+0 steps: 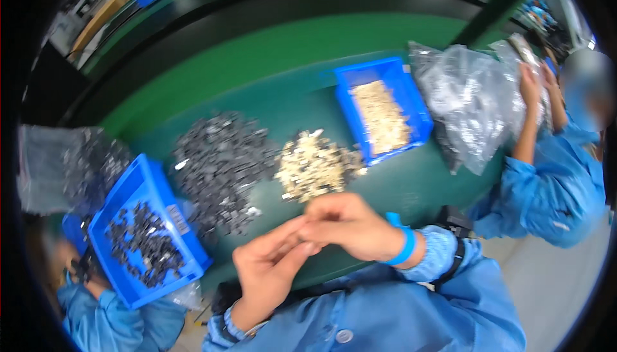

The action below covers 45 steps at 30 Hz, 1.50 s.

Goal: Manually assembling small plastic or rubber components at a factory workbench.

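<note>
My left hand (273,259) and my right hand (350,227) meet in front of my body, fingertips pressed together. Whatever they pinch is hidden between the fingers and too small to name. Just beyond them on the green table (411,188) lies a pile of small cream-coloured parts (313,166). To its left spreads a larger heap of small black parts (222,159), with a few pale pieces at its edges. A blue wristband (406,247) circles my right wrist.
A blue bin (193,236) of black parts stands at left, beside a clear plastic bag (58,169). Another blue bin (421,117) holds cream parts. Further right are large plastic bags (472,95). A co-worker's hands (530,85) handle a bag; another person's sleeve (116,323) shows lower left.
</note>
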Motion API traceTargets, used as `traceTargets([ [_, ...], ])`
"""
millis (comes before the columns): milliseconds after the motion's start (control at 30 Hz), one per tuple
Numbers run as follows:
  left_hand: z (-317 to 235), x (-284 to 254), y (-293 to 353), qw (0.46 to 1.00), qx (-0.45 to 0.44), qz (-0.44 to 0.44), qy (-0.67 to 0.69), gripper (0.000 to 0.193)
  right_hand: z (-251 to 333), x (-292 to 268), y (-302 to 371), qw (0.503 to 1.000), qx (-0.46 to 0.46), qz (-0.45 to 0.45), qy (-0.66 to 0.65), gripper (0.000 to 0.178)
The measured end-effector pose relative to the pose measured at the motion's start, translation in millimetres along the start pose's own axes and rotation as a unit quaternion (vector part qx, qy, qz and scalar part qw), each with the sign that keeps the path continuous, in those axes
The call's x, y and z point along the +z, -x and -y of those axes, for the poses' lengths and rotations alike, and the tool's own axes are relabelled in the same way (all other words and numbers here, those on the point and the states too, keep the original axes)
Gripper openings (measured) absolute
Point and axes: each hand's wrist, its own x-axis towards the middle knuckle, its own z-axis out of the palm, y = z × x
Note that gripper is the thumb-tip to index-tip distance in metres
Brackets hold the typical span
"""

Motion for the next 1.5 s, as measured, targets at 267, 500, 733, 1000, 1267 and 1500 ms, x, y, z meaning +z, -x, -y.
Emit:
traceTargets([
  [267, 9, -11, 1, 0.965, -0.130, 0.030, 0.226, 0.021, -9, 1, 5, 0.997, -0.048, -0.007, -0.056, 0.010],
  [500, 18, -21, 19, 0.869, -0.209, 0.103, 0.437, 0.020, -21, -11, -6, 0.814, -0.423, 0.013, 0.398, 0.024],
  [733, -52, -85, 39, 0.922, 0.340, -0.167, -0.081, 0.020, 14, -34, -26, 0.689, -0.414, -0.069, 0.591, 0.009],
  [1000, -78, -152, 43, 0.536, 0.217, -0.366, -0.729, 0.036, 9, -32, -45, 0.621, -0.298, -0.015, 0.724, 0.023],
  [1267, -24, -43, 14, 0.947, 0.148, -0.099, -0.268, 0.027, 16, -32, -41, 0.673, -0.360, -0.011, 0.646, 0.012],
  [1500, 13, -2, -2, 0.986, -0.091, -0.004, 0.142, 0.029, -7, -6, -9, 0.966, -0.212, -0.101, 0.105, 0.008],
])
